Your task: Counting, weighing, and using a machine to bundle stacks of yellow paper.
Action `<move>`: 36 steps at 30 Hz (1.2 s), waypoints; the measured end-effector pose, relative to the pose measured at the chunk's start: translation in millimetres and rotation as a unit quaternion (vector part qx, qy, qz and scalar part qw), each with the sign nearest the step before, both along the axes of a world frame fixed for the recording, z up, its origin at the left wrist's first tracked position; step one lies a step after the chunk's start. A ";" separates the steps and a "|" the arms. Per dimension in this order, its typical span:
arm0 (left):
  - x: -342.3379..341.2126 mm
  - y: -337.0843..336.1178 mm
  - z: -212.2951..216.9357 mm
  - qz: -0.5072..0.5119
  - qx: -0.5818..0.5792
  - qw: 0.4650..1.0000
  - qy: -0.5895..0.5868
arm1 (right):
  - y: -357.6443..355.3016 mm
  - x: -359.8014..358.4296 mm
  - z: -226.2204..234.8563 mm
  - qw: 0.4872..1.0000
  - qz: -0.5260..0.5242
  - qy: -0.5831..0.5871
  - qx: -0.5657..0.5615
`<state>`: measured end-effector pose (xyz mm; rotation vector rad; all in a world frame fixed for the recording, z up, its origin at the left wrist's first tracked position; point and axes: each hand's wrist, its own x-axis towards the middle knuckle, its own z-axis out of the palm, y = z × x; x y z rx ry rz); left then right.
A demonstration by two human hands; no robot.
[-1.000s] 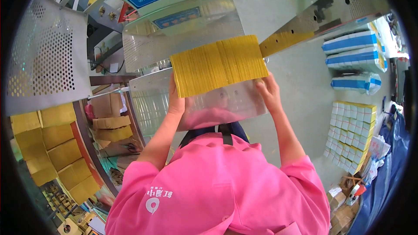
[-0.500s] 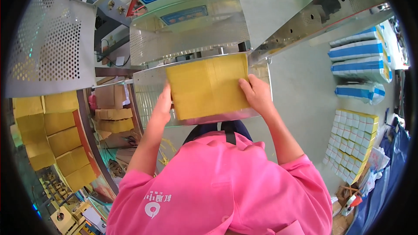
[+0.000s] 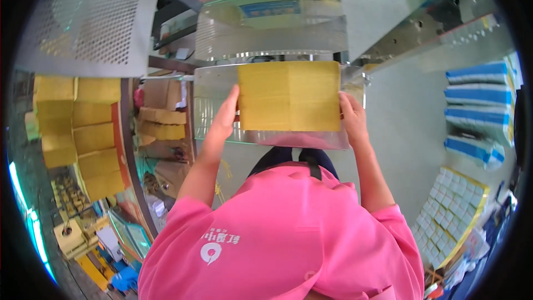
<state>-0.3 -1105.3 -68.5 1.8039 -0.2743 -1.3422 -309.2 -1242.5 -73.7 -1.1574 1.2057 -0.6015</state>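
A rectangular yellow paper stack [image 3: 290, 97] with a crease down its middle lies flat over a shiny metal work plate [image 3: 214, 91]. My left hand [image 3: 225, 115] grips its left edge, the fingers partly hidden along the side. On the opposite edge, my right hand [image 3: 353, 116] holds the paper with the thumb up and the other fingers bent at the side. How thick the stack is cannot be made out from above. Just beyond its far edge stands a machine with a clear guard [image 3: 272, 28].
Several yellow paper stacks [image 3: 97, 139] cover a bench at left, beside a shelf with brown cardboard [image 3: 161, 97]. A perforated metal panel [image 3: 91, 33] is at upper left, a metal beam [image 3: 427, 28] at upper right. Blue-and-white packs [image 3: 477, 97] and a block of small white bundles [image 3: 452, 211] stand at right.
The yellow stack has straightened and now lies square to the plate. My right thumb has slid from its top to its right edge. The whole view has shifted.
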 end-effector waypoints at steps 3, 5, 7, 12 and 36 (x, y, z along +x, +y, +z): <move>-4.6 1.3 1.2 -0.002 0.001 1.000 -0.009 | 3.5 6.1 -6.9 0.998 0.001 -0.058 -0.019; -6.1 1.1 4.8 0.000 0.000 1.000 -0.014 | 5.7 7.7 -9.3 0.995 -0.013 -0.090 -0.028; -7.9 -1.1 8.0 -0.004 -0.003 1.000 -0.014 | 9.6 13.1 -5.3 0.991 -0.026 -0.129 0.010; -5.6 -1.9 -9.6 0.015 -0.095 0.995 -0.029 | 14.7 24.9 5.3 0.979 -0.078 -0.179 0.064; 1.3 -95.2 -18.5 0.017 -0.313 0.941 0.127 | -45.8 85.1 22.5 0.969 -0.087 -0.228 0.048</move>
